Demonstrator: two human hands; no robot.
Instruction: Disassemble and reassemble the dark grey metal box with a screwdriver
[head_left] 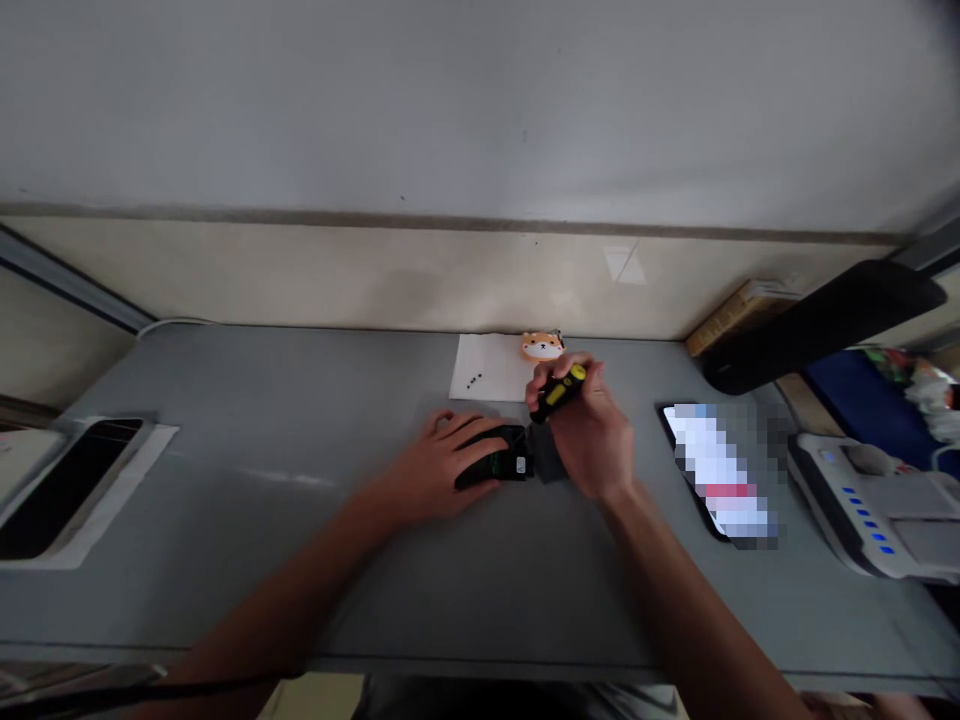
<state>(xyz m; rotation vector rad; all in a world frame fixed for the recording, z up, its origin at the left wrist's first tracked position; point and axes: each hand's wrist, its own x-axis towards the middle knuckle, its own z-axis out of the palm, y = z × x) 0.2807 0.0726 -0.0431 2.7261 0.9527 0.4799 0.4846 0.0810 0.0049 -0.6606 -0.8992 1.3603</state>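
Observation:
A small black electronic device (514,462) lies on the grey desk, with a green patch and a white label on its face. My left hand (457,462) presses down on its left part, fingers curled over it. My right hand (592,440) is closed around a black and yellow screwdriver handle (559,395), its yellow end tilted up to the right. The screwdriver's tip is hidden. A dark grey flat piece (549,455) sits at the device's right end, partly behind my right hand. Several tiny dark screws (474,381) lie on a white sheet of paper (495,352) beyond.
An orange and white animal-face case (542,346) sits at the paper's edge. To the right lie a lit phone (712,470), a power strip (885,510) and a black cylinder (825,325). A dark phone (71,485) rests at the left. The wall (337,270) closes off the back.

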